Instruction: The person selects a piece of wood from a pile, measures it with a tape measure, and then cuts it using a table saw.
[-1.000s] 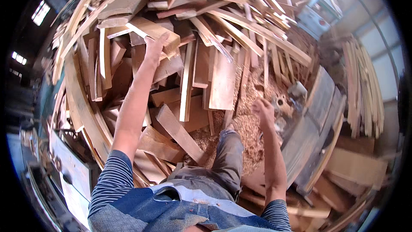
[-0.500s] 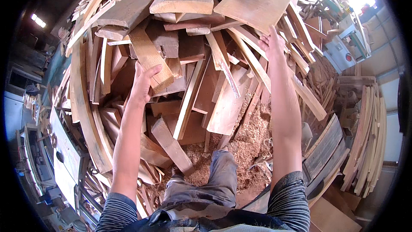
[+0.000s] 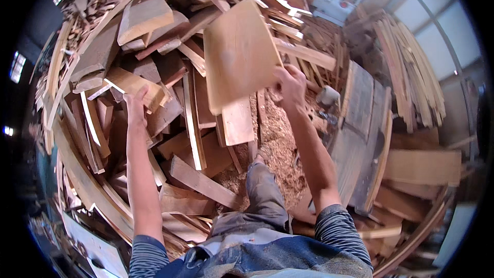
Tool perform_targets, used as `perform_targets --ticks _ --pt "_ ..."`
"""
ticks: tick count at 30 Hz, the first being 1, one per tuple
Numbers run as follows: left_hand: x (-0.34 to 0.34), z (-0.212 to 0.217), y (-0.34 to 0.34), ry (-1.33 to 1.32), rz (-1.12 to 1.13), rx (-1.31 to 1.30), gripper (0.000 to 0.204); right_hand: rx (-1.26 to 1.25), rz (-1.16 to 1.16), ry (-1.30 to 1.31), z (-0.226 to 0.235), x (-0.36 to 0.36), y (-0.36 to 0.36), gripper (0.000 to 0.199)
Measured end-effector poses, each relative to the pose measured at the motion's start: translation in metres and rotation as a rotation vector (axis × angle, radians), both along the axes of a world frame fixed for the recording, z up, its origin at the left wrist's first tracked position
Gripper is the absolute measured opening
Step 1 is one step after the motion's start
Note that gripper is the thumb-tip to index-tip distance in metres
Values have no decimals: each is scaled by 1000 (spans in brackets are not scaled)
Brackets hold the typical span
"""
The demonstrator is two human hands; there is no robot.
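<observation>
I see a broad, pale board (image 3: 239,54), flat-faced with a rounded top corner, lifted clear above the pile and tilted, its right edge gripped. A thick tan block (image 3: 135,86) lies angled in the heap, its near end under my touch.

The broad board (image 3: 237,54) in the right grip (image 3: 290,86) is pale, bare wood with a matt, fairly smooth sawn face and faint grain. The block (image 3: 133,86) under the left grip (image 3: 135,109) is yellowish raw wood, rough at its cut end. Around both grips, the heap of offcuts (image 3: 195,123) is unfinished timber, dull and splintery. Below the right grip, sawdust (image 3: 275,149) lies coarse and crumbly. The striped sleeves (image 3: 337,229) look like soft knitted cloth, and the trousers (image 3: 262,195) like dusty woven cloth.
</observation>
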State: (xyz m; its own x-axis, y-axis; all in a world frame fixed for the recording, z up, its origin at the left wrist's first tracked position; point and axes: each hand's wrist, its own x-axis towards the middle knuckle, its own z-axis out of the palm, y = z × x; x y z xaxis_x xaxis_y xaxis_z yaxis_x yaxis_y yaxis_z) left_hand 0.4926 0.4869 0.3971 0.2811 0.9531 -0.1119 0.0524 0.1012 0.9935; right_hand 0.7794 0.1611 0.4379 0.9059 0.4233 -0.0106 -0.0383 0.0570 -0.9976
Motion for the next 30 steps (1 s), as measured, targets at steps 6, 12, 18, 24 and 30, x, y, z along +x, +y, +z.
perform_targets --ticks 6,12,18,24,30 --pt "-25 -35 39 91 -145 -58 73 -394 -51 2 1 -160 -186 22" --pt "-84 -181 -154 -7 -667 91 39 -575 -149 46 -28 -324 -313 28" --pt "-209 -209 -425 435 -1052 -990 74 -529 -354 135 -17 -400 -392 26" --pt "-187 -161 -526 -124 -1024 -1460 55 -236 -505 273 0 -416 -448 22" --pt "-111 -132 -564 -1 -1103 -878 48 106 -746 403 -41 -443 -524 15"
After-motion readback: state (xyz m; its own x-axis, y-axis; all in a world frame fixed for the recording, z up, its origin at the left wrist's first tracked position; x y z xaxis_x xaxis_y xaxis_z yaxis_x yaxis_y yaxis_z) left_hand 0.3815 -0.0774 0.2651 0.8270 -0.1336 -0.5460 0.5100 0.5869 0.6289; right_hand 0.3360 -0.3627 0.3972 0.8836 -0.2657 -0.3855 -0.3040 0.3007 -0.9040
